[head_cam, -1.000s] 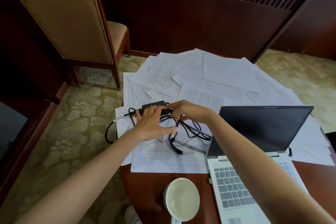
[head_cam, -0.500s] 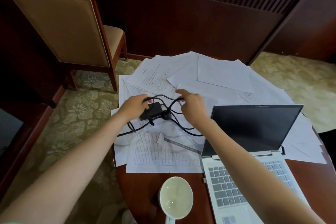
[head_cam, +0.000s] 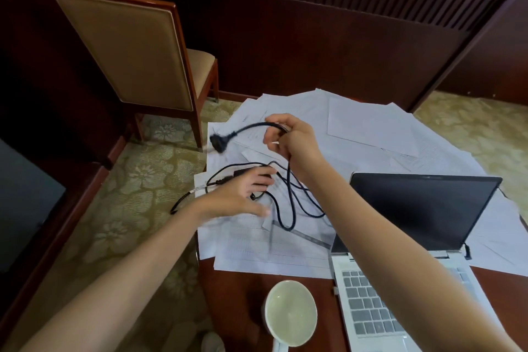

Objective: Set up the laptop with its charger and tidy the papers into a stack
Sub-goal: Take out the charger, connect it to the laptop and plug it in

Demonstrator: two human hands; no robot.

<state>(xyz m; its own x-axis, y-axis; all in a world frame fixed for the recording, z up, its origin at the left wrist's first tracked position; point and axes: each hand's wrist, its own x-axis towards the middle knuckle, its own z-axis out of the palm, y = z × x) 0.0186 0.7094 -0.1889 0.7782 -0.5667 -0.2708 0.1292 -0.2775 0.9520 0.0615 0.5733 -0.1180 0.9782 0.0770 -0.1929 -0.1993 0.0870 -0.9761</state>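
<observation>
The charger cable (head_cam: 251, 126) is being pinched near its plug (head_cam: 218, 143) by the curled fingers of the right hand (head_cam: 291, 140), which is being held above the scattered papers (head_cam: 371, 128); the plug is hanging in the air to the left. The black charger brick (head_cam: 242, 172) is being pressed onto the papers by the left hand (head_cam: 237, 194), its fingers spread flat and blurred. The open laptop (head_cam: 423, 208) is sitting on the counter (head_cam: 228, 294) to the right, with cable loops lying between.
</observation>
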